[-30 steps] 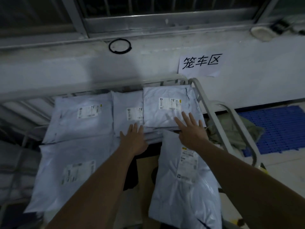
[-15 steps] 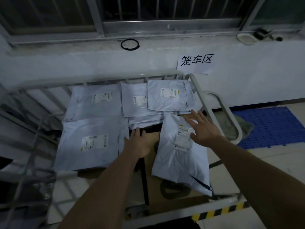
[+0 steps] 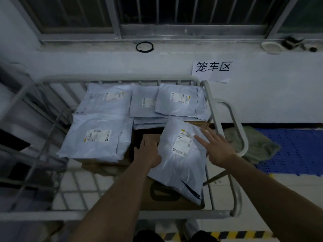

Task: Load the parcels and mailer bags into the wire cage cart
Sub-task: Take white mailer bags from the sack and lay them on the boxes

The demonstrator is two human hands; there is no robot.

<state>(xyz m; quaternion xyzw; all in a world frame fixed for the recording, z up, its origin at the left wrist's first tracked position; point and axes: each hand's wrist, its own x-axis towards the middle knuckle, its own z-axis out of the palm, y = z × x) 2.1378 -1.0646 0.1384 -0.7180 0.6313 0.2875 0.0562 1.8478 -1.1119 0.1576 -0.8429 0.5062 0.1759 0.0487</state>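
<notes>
- Near right inside the wire cage cart (image 3: pixel 210 109), grey mailer bag (image 3: pixel 180 165) lies label (image 3: pixel 183 142) up, skewed, on top of a brown cardboard box (image 3: pixel 162 199).
- Left hand (image 3: pixel 148 154): flat, palm down, fingers straight and close together. It sits at the bag's left edge with fingertips out on the box. Nothing gripped.
- Right hand (image 3: pixel 217 149): fingers spread wide over the bag's right edge, index finger next to the label. Can't tell if it touches the bag. Nothing pinched.
- Four more bags in the cart, all label up:
- near-left bag (image 3: pixel 97 135), the largest, lying just left of my left hand
- far-left bag (image 3: pixel 108 100), directly beyond it
- far-middle bag (image 3: pixel 143 102), sitting on a stack of flat bags
- far-right bag (image 3: pixel 181 100), overlapping the far-middle one's right side, its near edge just beyond the skewed bag's far end
- Right of the cart, outside the rail: green cloth (image 3: pixel 253 144) on the floor, blue perforated mat (image 3: pixel 297 151) past it.
- Far wall: paper sign (image 3: pixel 211 69) with handwritten characters, black ring (image 3: pixel 144 47) on the sill, barred window (image 3: pixel 174 13) above.
- Near floor: yellow-black striped tape (image 3: pixel 236 234).
</notes>
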